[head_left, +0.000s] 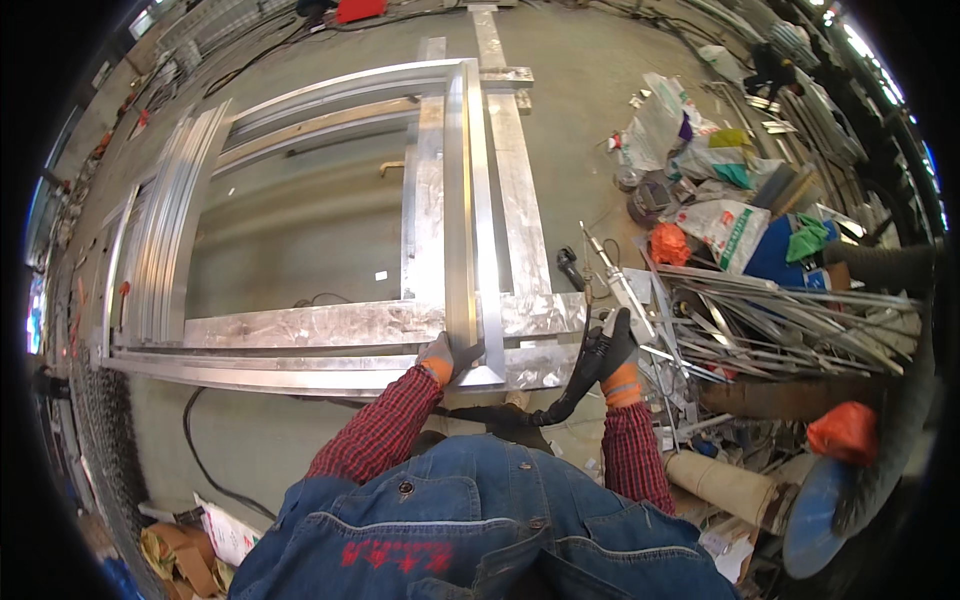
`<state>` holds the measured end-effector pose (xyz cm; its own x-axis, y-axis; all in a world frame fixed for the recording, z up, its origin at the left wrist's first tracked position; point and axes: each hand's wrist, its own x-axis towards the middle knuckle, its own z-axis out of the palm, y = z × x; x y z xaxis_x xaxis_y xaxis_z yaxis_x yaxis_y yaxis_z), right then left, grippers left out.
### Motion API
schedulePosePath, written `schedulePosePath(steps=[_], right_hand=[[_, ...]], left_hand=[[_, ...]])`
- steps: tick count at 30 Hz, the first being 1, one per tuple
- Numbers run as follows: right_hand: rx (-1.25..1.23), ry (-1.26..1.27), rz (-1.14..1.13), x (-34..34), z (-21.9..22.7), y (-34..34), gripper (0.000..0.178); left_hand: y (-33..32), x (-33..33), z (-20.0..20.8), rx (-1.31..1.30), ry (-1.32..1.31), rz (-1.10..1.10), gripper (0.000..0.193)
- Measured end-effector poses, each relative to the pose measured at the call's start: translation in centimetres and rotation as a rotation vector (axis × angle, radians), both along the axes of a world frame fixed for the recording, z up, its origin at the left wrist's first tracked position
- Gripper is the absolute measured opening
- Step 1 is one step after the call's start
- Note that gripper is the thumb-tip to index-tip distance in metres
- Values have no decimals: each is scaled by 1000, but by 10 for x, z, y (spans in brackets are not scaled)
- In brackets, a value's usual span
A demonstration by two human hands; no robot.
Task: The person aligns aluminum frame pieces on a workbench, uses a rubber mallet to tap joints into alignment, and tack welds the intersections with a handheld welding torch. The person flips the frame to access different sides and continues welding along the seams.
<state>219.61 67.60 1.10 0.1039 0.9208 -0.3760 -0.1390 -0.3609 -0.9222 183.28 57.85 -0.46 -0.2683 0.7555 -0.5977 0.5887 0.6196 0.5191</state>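
A worker in a denim work garment [500, 490] and red-checked sleeves [385, 425] is standing at the lower right corner of a large aluminium frame [487, 250], which is lying flat across metal-faced support beams [300, 325]. The gloved left hand [445, 358] is resting on that corner, its fingers lying over the bar; how tightly they are gripping cannot be told.

To the right of the frame, the gloved right hand [620, 348] is touching the rear end of a silver, narrow-tipped tool [615, 278]. A black hose [572, 388] is running up beside the palm, and whether the fingers are closing on tool or hose cannot be told.

Red characters [400, 556] are showing across the denim, too soft to read reliably. Green lettering is running down a white plastic bag [733, 235] on the right, near an orange-red bag [668, 243]. A white printed sheet [230, 532] at lower left is carrying reddish marks too small to make out.

Long metal profiles [175, 225] are lying side by side over the frame's left end, while thin metal strips [780, 325] are lying heaped at right.
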Motion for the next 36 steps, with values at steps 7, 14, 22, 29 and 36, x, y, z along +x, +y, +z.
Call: schedulePosePath(steps=[7, 14, 22, 29, 36], right_hand=[[49, -50, 179, -41, -84, 81, 49], [-178, 90, 122, -59, -91, 96, 46], [-10, -188, 231, -44, -117, 100, 44], [-154, 153, 334, -57, -109, 93, 49], [124, -583, 284, -74, -94, 75, 59]], left_hand=[[-8, 27, -11, -4, 247, 155, 91], [-8, 27, -11, -6, 282, 139, 92], [11, -6, -6, 6, -326, 276, 75], [10, -2, 7, -70, -134, 211, 107], [14, -7, 12, -69, -151, 201, 110]])
